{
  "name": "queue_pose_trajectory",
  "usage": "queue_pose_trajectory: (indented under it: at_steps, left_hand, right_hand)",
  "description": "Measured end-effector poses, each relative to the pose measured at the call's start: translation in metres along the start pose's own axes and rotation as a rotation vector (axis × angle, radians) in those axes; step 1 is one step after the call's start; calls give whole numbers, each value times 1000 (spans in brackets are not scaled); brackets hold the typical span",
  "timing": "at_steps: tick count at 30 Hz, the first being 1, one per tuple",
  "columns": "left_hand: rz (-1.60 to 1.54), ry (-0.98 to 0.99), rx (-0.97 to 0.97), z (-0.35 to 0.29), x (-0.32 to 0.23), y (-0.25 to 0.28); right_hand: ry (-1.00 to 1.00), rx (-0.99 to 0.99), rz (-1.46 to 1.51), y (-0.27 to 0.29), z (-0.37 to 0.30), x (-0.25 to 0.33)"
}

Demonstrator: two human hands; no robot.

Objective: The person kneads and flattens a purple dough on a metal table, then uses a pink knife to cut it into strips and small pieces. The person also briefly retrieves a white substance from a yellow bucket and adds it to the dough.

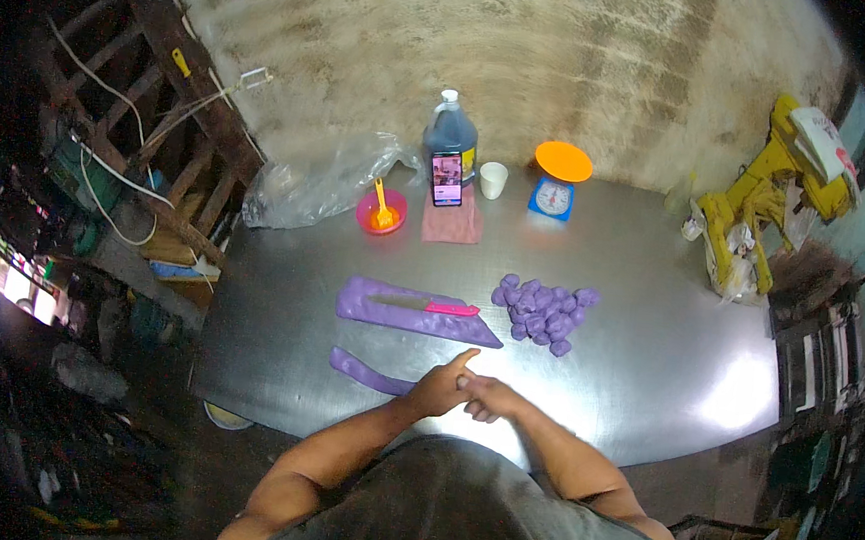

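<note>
Close to the table's front edge, my left hand [437,389] and my right hand [493,399] meet. The left thumb points up and away, and the other left fingers are mostly hidden. My right fingers are curled against the left hand; anything between them is hidden. A narrow purple dough strip [370,374] runs up to my left wrist and disappears behind it. Farther off lies a thick purple dough slab [399,318], with a pink-handled knife [450,309] flat on top. To its right is a loose pile of small purple dough lumps [545,313].
Along the back stand a pink bowl [366,212] with an orange brush [385,206], a phone [447,179] propped against a large jug [452,126], a white cup [493,180] and a blue scale [551,198] with an orange pan. Clear plastic [308,186] lies left; a yellow machine [731,231] is right.
</note>
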State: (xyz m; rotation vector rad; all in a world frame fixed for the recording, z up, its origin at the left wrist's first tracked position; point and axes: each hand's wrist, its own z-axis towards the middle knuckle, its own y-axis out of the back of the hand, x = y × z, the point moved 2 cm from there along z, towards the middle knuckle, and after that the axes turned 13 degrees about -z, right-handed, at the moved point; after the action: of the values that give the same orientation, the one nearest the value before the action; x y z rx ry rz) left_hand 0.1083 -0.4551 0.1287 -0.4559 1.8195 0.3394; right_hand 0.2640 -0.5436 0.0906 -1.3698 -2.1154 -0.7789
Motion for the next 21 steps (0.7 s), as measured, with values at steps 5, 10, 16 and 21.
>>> queue_pose_trajectory:
  at_steps: [5,10,16,21]
  left_hand:
    - [68,-225,-12,13,37,-3]
    - [-167,-133,140,19,46,5]
    - [194,-191,372,19,40,4]
    - [337,-281,281,17,29,-4]
  right_hand:
    - [185,-318,335,-8,3,3]
    - [389,-886,-256,-2,-31,42]
    - [538,-1003,-158,22,-20,34]
    - [439,-1096,-122,75,-24,36]
